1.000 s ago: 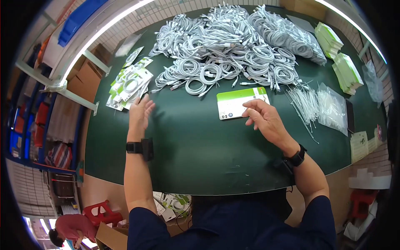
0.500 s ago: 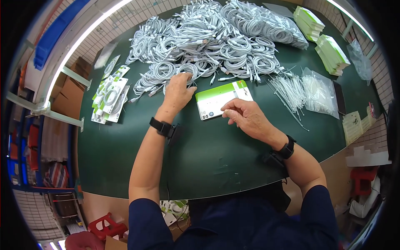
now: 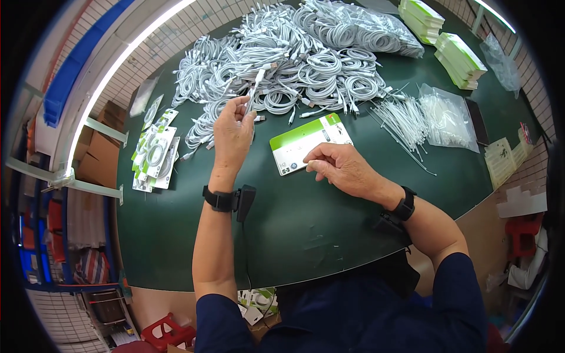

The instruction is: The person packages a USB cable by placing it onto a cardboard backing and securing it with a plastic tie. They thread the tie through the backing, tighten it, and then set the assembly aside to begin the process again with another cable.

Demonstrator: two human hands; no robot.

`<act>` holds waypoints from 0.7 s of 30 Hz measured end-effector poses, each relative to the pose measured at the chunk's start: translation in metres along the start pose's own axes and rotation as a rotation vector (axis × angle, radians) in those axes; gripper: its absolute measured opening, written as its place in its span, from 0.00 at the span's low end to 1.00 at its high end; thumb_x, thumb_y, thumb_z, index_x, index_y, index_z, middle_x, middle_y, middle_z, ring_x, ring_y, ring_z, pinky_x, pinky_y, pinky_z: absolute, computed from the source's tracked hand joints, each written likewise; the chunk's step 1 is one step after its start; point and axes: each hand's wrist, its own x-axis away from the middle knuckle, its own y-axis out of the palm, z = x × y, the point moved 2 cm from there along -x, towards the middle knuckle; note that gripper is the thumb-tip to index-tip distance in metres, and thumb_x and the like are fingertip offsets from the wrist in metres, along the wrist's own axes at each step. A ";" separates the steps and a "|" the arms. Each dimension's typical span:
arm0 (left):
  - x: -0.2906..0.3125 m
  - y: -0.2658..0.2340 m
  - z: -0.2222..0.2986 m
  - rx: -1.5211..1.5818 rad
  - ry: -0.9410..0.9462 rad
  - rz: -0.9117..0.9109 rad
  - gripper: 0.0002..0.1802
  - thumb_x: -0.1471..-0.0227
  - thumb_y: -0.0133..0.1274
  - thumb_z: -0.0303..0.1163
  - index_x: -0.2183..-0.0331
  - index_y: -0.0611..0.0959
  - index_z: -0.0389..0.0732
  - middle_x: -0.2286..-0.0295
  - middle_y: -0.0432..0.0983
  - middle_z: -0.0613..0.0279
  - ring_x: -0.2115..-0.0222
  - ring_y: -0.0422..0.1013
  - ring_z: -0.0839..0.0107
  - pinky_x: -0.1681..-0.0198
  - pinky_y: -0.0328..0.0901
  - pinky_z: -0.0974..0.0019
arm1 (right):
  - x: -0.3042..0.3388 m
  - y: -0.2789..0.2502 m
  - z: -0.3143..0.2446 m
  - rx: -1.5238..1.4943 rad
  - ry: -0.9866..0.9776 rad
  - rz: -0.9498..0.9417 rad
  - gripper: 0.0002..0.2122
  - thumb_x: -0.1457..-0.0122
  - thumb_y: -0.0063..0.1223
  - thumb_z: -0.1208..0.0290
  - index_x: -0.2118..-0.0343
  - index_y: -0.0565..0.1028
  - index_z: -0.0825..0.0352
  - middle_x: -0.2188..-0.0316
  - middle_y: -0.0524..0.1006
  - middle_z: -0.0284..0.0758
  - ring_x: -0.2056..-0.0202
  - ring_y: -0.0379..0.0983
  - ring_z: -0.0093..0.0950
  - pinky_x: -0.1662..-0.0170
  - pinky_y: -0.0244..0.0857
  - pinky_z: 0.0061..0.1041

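My left hand (image 3: 231,138) pinches a white-grey USB cable (image 3: 255,88) at the front of a large cable pile (image 3: 271,50). One connector end points up from its fingertips, and part of the cable is hidden behind the fingers. My right hand (image 3: 341,167) is closed, thumb against forefinger, over the lower right of a green and white packaging card (image 3: 285,156). Whatever that pinch may hold is too small to make out. The card lies flat on the dark green table (image 3: 294,223).
Loose white cable ties (image 3: 400,123) lie right of the card, beside a clear bag of ties (image 3: 447,120). Carded cables (image 3: 154,153) are heaped at the left. Stacks of green and white cards (image 3: 459,62) stand at the far right. A bagged bundle of cables (image 3: 376,35) lies behind.
My left hand has drawn back slightly from the pile, raising a cable in its fingers. My right hand keeps its pinch over the card. The whole view has shifted a little.
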 end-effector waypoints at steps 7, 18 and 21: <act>0.064 0.008 0.070 -0.089 0.346 -0.075 0.17 0.49 0.59 0.20 0.55 0.80 0.39 0.66 0.77 0.58 0.70 0.75 0.59 0.68 0.69 0.64 | -0.004 -0.009 -0.020 -0.269 0.060 0.035 0.13 0.30 0.47 0.67 0.57 0.77 0.72 0.70 0.79 0.31 0.73 0.73 0.16 0.70 0.67 0.14; 0.096 0.031 0.081 -0.224 0.684 -0.119 0.16 0.55 0.60 0.21 0.61 0.82 0.43 0.67 0.79 0.65 0.68 0.77 0.63 0.67 0.71 0.61 | -0.009 -0.024 0.004 -0.722 0.202 -0.038 0.18 0.27 0.44 0.59 0.57 0.75 0.73 0.78 0.71 0.25 0.81 0.60 0.12 0.78 0.51 0.15; 0.094 0.031 0.074 -0.182 0.695 -0.141 0.14 0.57 0.61 0.21 0.64 0.83 0.42 0.69 0.79 0.66 0.67 0.78 0.64 0.66 0.72 0.61 | -0.009 -0.028 0.001 -0.792 0.256 -0.077 0.18 0.27 0.43 0.60 0.55 0.75 0.75 0.76 0.71 0.25 0.81 0.57 0.12 0.79 0.49 0.15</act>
